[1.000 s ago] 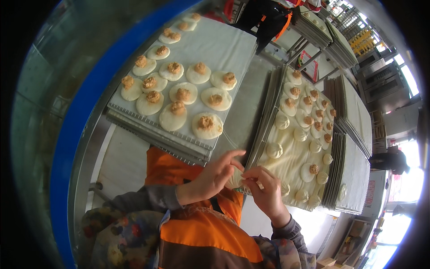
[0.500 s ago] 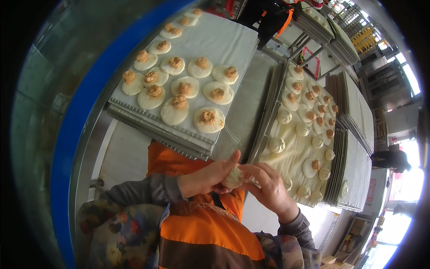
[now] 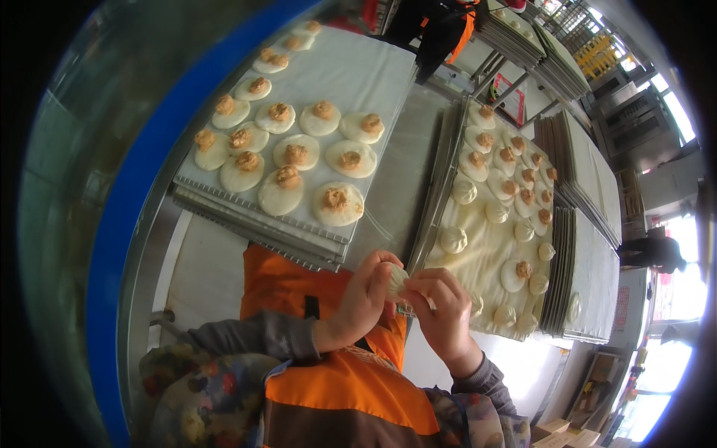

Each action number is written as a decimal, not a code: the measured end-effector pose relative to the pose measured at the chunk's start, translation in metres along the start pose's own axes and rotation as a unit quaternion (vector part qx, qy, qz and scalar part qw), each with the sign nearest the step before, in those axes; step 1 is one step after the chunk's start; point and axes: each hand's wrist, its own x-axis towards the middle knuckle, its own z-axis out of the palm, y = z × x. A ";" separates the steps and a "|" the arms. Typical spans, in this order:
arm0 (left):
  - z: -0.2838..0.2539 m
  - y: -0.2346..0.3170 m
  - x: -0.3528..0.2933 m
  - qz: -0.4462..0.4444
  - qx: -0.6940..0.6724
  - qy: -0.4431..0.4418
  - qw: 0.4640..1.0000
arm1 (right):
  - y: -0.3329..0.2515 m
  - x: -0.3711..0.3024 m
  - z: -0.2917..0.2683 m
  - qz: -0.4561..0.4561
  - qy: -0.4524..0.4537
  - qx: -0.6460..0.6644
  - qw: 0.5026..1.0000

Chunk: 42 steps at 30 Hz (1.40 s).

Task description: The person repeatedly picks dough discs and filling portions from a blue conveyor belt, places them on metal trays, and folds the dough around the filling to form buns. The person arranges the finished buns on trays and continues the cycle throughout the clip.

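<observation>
A pale pleated bun [image 3: 396, 281] is held between my two hands, in front of my orange apron. My left hand [image 3: 361, 305] is closed round its left side, thumb up along it. On its right, the thumb and fingers of my right hand [image 3: 445, 308] pinch the dough at the edge. To the left lie flat dough rounds [image 3: 278, 196] with lumps of brownish filling, on a cloth-covered tray [image 3: 358, 67]. The right tray [image 3: 427, 235] bears closed pleated buns [image 3: 453, 240] and more open dough rounds [image 3: 514, 275] topped with filling.
A metal tabletop [image 3: 396, 183] runs between the trays. Stacks of cloth-covered trays [image 3: 586, 269] stand at the right. Beyond the table is a person in dark and orange clothes [image 3: 441, 33]. A blue edge [image 3: 112, 246] curves along the left.
My hands have risen slightly with the bun and turned more upright. The right fingers have drawn closer together in a pinch. The view has shifted a little.
</observation>
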 end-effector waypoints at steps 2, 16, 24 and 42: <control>0.007 -0.001 0.001 0.001 -0.015 0.011 1.000 | 0.003 -0.001 -0.002 -0.089 0.016 -0.072 0.993; 0.022 0.014 0.011 -0.246 -0.050 -0.199 0.947 | -0.005 -0.029 -0.047 -0.094 -0.055 -0.085 0.990; 0.042 0.002 0.013 -0.161 -0.091 -0.182 0.966 | 0.054 -0.040 -0.074 0.071 0.034 0.006 0.997; 0.024 0.009 0.021 -0.076 0.004 -0.200 0.977 | 0.201 -0.062 -0.168 0.323 0.042 -0.288 0.901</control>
